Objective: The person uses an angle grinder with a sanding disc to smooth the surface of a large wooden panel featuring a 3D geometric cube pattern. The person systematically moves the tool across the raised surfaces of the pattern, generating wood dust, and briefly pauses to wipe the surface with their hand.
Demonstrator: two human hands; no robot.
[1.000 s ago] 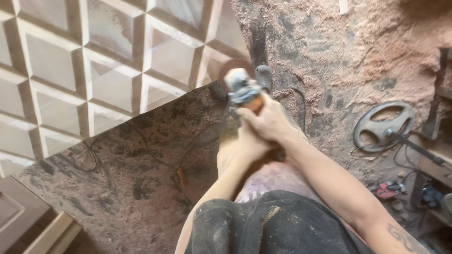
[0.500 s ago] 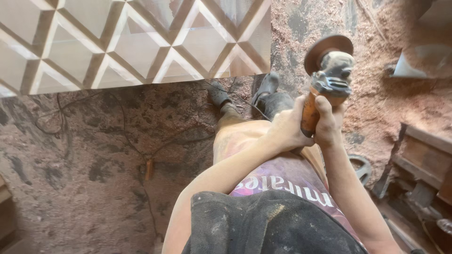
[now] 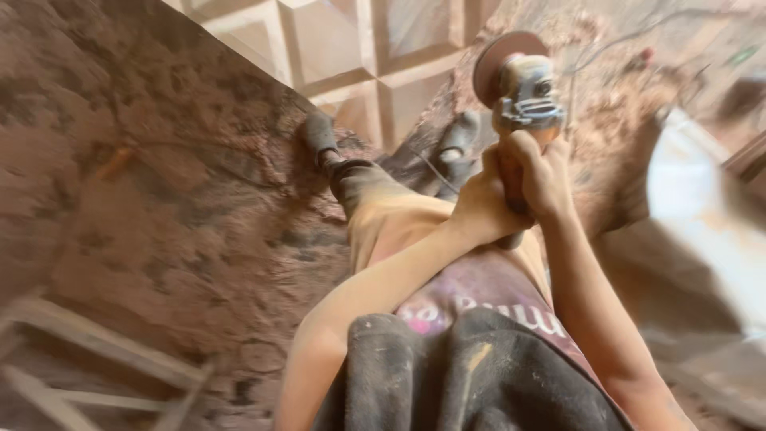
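above sawdust floor [image 3: 159, 199], two hands, left hand [image 3: 479, 209], right hand [image 3: 542, 177], fingers wrapped around one angle grinder [image 3: 519, 88], two shoes

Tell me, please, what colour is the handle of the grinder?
Orange, mostly hidden by both hands; the angle grinder shows only in the head view.

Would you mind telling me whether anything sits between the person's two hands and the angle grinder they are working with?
Nothing visible does. The left hand and the right hand are both wrapped directly around the body of the angle grinder, bare skin on the tool, with its disc raised above the sawdust-covered floor.
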